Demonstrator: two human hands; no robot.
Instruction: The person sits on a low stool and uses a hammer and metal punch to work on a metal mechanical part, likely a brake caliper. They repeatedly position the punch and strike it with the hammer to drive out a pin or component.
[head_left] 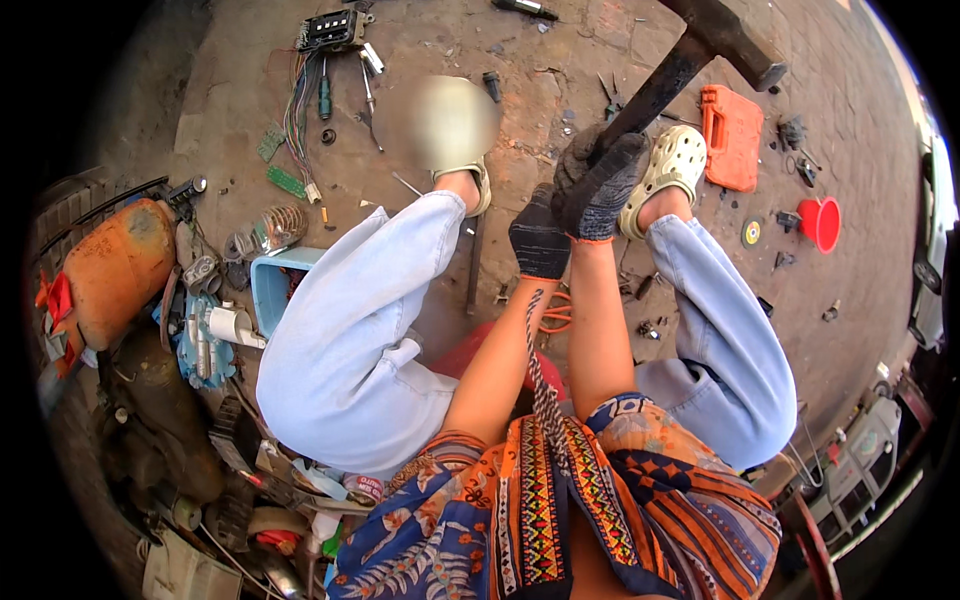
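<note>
My right hand point(600, 185), in a dark knit work glove with an orange cuff edge, is closed round the dark handle of a hammer point(661, 88). Its heavy head point(735, 42) is raised at the top of the view, right of the middle. Just below and left of it, my left hand point(540, 235), gloved alike, is closed against the right one. Whatever its fingers hold is hidden from this angle. Beneath the left hand a narrow metal bar point(474, 262) stands or lies on the brick ground between my legs.
An orange plastic case point(731, 138) and a red cup-shaped container point(820, 224) lie to the right. Far left are a wired electronic box point(333, 32) and a green-handled screwdriver point(325, 97). A blue bin point(268, 300) and an orange tank point(120, 255) crowd the left side.
</note>
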